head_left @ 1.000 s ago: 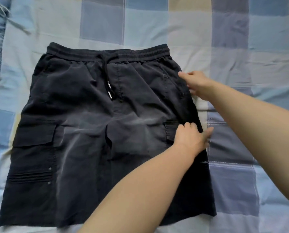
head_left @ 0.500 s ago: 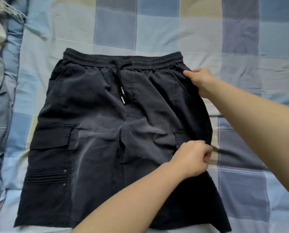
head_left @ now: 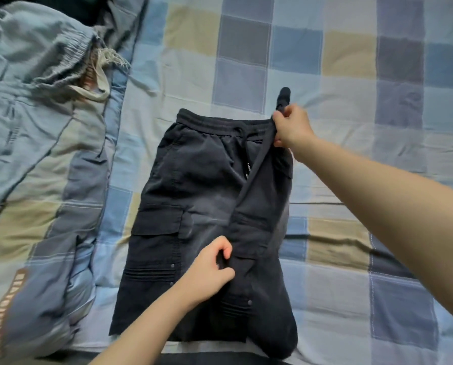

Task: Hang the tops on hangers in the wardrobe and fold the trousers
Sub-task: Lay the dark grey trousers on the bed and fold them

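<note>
Black cargo shorts [head_left: 193, 206] lie on the checked bed sheet, waistband at the far end. Their right half is lifted and turned over toward the middle. My right hand [head_left: 291, 129] grips the right end of the waistband and holds it up, a bit of black cloth sticking out above the fist. My left hand [head_left: 209, 272] pinches the side edge of the right leg lower down, near the centre seam and the cargo pocket.
A rumpled quilt [head_left: 49, 193] with a pale grey-blue garment [head_left: 49, 56] on it fills the left side. The checked sheet [head_left: 365, 101] spreads to the right and beyond the shorts. A dark edge runs along the bed's near side [head_left: 220, 359].
Both hands have taken hold of the shorts' right edge and carried it leftward over the middle. The view has shifted, bringing the quilt on the left into sight.
</note>
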A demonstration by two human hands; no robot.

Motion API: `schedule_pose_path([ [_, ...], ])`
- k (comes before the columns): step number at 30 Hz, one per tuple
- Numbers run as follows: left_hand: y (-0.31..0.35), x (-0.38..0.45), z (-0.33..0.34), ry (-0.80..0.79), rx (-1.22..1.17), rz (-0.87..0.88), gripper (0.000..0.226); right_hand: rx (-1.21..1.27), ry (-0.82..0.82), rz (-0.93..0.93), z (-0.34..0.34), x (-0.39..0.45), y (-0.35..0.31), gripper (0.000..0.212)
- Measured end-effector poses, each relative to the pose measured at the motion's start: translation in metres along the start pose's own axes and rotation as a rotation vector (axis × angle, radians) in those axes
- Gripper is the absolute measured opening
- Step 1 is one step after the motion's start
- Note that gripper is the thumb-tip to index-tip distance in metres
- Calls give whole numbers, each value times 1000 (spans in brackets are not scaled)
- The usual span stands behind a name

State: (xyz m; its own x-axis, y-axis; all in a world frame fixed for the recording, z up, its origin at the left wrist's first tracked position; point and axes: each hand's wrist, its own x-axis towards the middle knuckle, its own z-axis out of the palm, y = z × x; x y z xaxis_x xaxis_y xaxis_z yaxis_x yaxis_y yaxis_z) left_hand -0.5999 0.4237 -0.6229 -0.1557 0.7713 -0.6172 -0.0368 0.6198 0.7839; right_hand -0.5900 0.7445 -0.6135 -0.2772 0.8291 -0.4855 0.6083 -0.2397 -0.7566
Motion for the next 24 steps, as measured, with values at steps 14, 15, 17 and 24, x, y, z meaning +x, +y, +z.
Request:
schedule_pose_path([
  [14,-139,-69,-115,200,-211,-298,23,-136,-107,-142,199,-47,-39,10],
  [15,-146,-74,-116,160,-232,-289,16,-182,-92,-162,208,-48,-41,11],
  [17,-154,-81,-118,131,-263,-273,12,-286,-45,-230,219,-45,-44,11],
  [24,-192,-92,-131,210,-181,-385,13,-469,-234,-215,239,-39,-39,32],
])
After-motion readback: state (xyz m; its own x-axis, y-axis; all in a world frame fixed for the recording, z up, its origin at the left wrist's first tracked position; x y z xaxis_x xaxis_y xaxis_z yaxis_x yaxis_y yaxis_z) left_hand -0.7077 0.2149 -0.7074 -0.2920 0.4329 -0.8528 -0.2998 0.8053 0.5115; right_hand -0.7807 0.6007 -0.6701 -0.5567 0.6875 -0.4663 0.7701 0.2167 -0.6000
